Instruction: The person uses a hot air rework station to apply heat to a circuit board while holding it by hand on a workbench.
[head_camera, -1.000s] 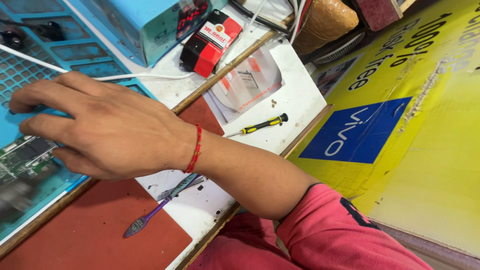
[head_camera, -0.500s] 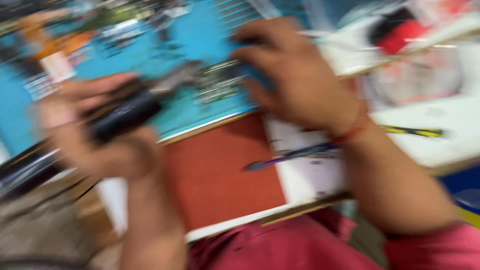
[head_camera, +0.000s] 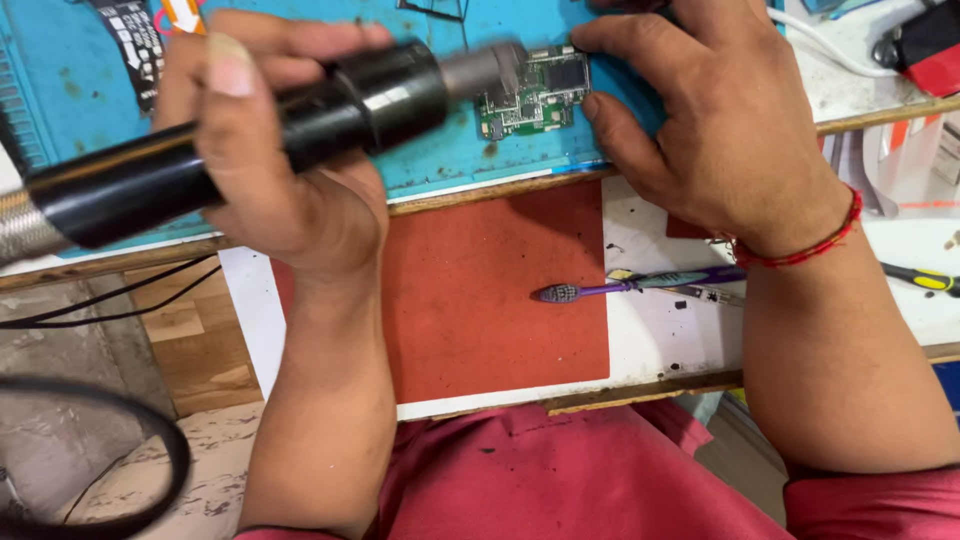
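The left hand (head_camera: 270, 170) is closed around a black hot-air tool (head_camera: 250, 120), its metal nozzle just over a small green circuit board (head_camera: 530, 95) lying on the blue mat (head_camera: 90, 90). The right hand (head_camera: 720, 130) presses beside the board, fingers spread, holding nothing. The board looks light, stiff and fragile, best held by its edges.

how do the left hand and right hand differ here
The left hand is wrapped around a black hot-air tool; the right hand lies flat, fingers steadying a green circuit board. The right wrist wears a red thread band; the left is bare. Both work over the blue mat.
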